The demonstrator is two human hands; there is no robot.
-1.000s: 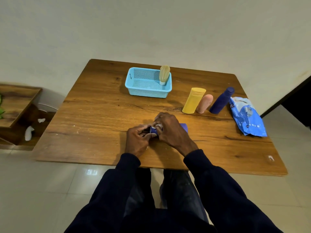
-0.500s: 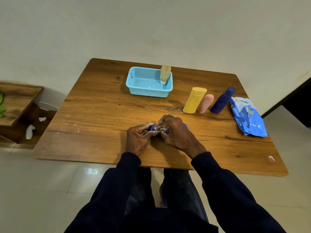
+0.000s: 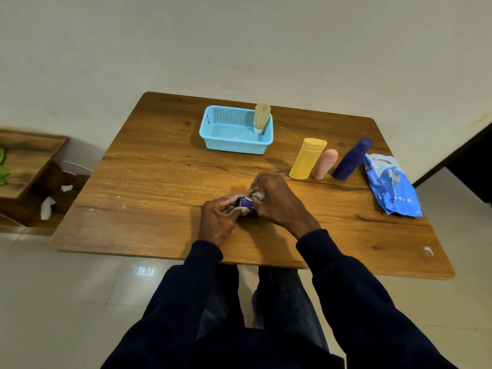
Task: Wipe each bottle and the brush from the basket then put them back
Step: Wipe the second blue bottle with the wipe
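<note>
Blue bottle (image 3: 247, 204) lies left-to-right between my hands: left hand (image 3: 217, 222) pinches its left end, right hand (image 3: 279, 201) curls round the rest with the wipe (image 3: 257, 195).

Showing grained, scuffed wood on table (image 3: 159, 182); perforated plastic on basket (image 3: 234, 146); matt plastic on yellow bottle (image 3: 306, 161); glossy film on pack (image 3: 391, 187).

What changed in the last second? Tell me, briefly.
The right hand, pinching the wipe, shifted over the held bottle; its right end, showing before, is now hidden. The left hand still grips it. The basket, brush, yellow bottle, pink bottle, navy bottle and packet stayed put.
</note>
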